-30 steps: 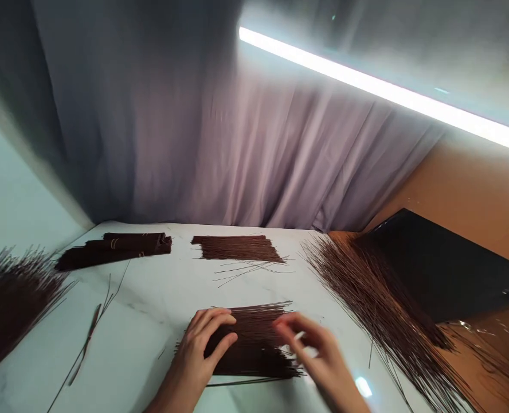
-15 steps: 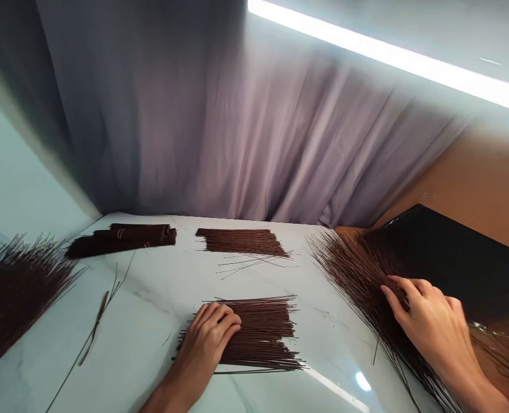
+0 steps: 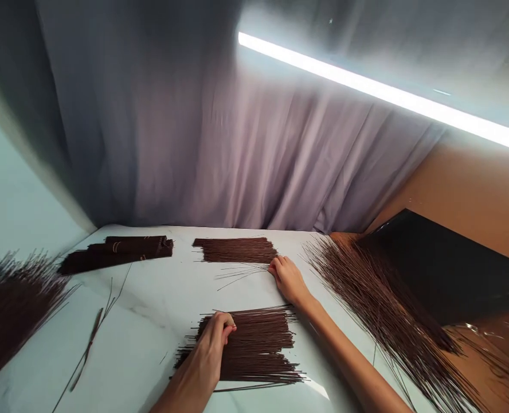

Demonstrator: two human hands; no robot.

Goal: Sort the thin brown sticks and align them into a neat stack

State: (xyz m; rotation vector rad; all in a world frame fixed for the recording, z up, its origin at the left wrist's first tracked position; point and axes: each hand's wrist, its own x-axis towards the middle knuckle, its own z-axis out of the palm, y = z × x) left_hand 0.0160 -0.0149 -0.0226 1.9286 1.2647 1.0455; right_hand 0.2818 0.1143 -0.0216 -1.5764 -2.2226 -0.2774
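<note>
Head view, sole view available to me. The near layer of dark strands (image 3: 261,338) lies flat on the white tabletop (image 3: 151,344), its ends uneven on both sides. My left hand (image 3: 203,353) rests over its left part, fingers curled in and tips drawn together; I cannot confirm whether a strand is pinched there. My right hand (image 3: 289,280) is at the right end of the far layer (image 3: 239,250), fingers bunched closed, beside the loose strands (image 3: 237,280); its grip on any strand is likewise unconfirmed.

Risks, in my judgement. First, the right forearm passes close to the near layer's upper right corner; a low sweep could catch projecting ends and skew the rows. Second, the loose strands lie crossed just below the far layer, so drawing one out could drag its neighbours. Third, sideways pressure from the left hand could bunch the near layer or roll strands off its lower edge, where a few already lie slightly apart. Fourth, the long sheaf (image 3: 379,298) at right has splayed, overlapping ends; a sleeve or wrist brushing them could tangle or snap thin pieces. The tied bundles (image 3: 129,249) at back left appear low risk.
</note>
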